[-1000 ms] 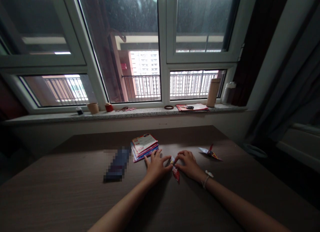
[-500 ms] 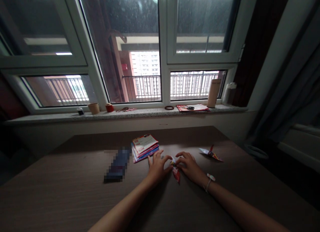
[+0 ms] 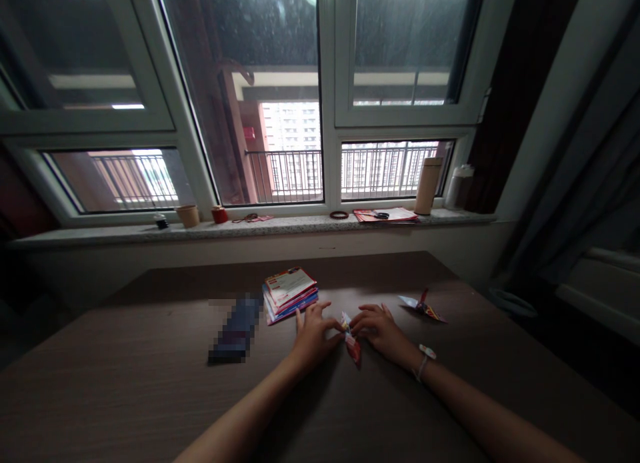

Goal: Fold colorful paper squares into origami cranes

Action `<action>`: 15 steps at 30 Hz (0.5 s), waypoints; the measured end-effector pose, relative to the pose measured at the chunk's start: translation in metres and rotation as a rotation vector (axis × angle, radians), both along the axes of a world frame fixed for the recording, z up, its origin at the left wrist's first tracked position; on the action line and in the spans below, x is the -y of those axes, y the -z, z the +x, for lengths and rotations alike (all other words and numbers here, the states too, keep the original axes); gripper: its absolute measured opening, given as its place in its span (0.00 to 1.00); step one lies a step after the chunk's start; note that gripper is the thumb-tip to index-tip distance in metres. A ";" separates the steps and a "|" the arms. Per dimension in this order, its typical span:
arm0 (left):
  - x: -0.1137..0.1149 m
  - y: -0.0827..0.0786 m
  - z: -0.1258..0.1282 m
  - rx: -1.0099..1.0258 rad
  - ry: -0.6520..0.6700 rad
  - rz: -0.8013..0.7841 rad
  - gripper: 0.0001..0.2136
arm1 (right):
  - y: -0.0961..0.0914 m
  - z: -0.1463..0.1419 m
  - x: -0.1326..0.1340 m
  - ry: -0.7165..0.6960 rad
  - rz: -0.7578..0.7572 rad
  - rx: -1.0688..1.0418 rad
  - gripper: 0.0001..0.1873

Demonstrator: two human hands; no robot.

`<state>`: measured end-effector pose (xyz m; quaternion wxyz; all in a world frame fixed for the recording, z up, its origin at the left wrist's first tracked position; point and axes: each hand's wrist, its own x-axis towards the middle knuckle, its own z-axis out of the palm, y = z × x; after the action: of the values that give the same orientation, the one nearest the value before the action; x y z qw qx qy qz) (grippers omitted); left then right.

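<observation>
A small piece of folded paper (image 3: 353, 350), red at its near end and pale with coloured print at its far end, is between my hands over the table. My left hand (image 3: 316, 333) pinches its left side between thumb and forefinger. From the right, my right hand (image 3: 381, 330) has its fingertips drawn together on the paper's far part; the thumb is mostly hidden. To the right of my hands lies a paper crane (image 3: 423, 307) with pale, red and yellow parts. Just beyond my left hand is a stack of square paper sheets (image 3: 290, 293).
A dark pixelated object (image 3: 235, 333) lies on the brown table (image 3: 125, 376), left of the stack. Along the windowsill (image 3: 300, 224) stand a paper cup (image 3: 188, 216), a red spool (image 3: 219, 214), scissors on papers (image 3: 385, 214) and a tan bottle (image 3: 429, 186).
My right hand has shifted slightly to the right and its fingers have drawn closer together. More of the folded paper's pale far end shows. My left hand has barely moved.
</observation>
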<state>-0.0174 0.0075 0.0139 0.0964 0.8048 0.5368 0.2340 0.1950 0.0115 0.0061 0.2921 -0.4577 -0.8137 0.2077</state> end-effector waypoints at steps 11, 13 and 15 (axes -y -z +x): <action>-0.002 -0.002 -0.003 0.022 0.020 -0.053 0.07 | -0.007 -0.002 0.004 0.009 -0.041 -0.018 0.07; -0.002 -0.001 -0.003 0.023 0.015 -0.049 0.07 | -0.009 -0.003 0.006 0.009 -0.048 -0.019 0.07; -0.002 -0.001 -0.003 0.023 0.017 -0.051 0.08 | -0.011 -0.004 0.007 0.012 -0.050 -0.017 0.07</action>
<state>-0.0202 0.0095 0.0148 0.1253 0.8038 0.5347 0.2287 0.1910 0.0040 0.0167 0.2888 -0.4677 -0.8030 0.2303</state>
